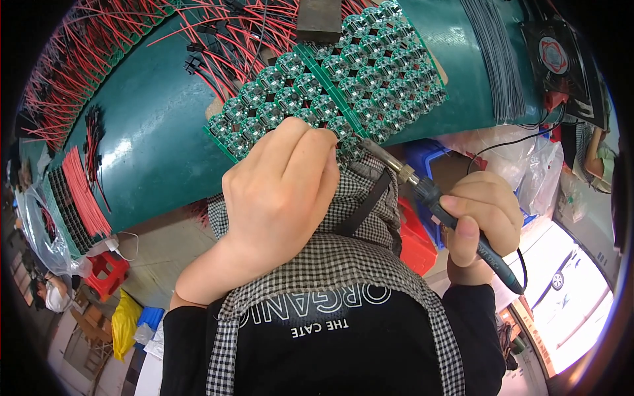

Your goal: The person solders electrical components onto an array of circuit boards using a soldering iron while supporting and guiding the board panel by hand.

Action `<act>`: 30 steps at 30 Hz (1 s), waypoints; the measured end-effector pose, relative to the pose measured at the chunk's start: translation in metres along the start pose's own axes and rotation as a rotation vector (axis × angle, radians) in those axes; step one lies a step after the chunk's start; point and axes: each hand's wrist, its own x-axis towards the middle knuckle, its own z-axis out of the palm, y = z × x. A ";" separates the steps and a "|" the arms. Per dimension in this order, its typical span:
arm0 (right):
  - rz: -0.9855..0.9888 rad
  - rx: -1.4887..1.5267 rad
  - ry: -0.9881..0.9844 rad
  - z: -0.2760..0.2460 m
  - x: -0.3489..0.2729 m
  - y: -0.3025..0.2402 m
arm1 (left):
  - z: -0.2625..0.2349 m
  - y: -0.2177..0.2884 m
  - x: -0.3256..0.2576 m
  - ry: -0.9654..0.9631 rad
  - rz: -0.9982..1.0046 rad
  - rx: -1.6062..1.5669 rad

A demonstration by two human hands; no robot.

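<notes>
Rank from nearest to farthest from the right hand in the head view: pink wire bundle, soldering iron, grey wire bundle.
1. Soldering iron: held in the right hand.
2. Grey wire bundle: right side of the green tabletop.
3. Pink wire bundle: tabletop's left end.

The left grip (277, 185) arches knuckles-up, well apart from the right grip (487, 210), which is curled inward.

Bright light, washed-out opening (576, 303) lower right, glare on green mat (158, 152), fisheye-bowed edges
</notes>
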 end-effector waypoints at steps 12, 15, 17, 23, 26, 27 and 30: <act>-0.219 -0.115 -0.104 0.004 0.005 -0.003 | 0.003 0.002 0.001 -0.012 -0.011 0.042; -0.335 -0.238 -0.134 0.009 0.003 -0.011 | 0.005 0.002 0.001 0.013 0.034 0.087; -0.429 -0.327 -0.156 0.009 0.003 -0.011 | 0.006 0.004 0.003 -0.005 0.027 0.090; -0.180 -0.108 -0.155 -0.002 0.009 -0.002 | 0.006 0.005 0.002 0.023 0.015 0.079; -0.030 0.043 -0.110 -0.008 0.016 0.010 | 0.005 0.004 0.001 0.000 -0.040 -0.004; -0.030 0.043 -0.109 -0.008 0.017 0.009 | 0.005 0.004 0.001 0.000 -0.040 -0.004; -0.081 0.033 -0.119 -0.007 0.015 0.008 | 0.006 0.003 0.003 0.030 -0.016 -0.026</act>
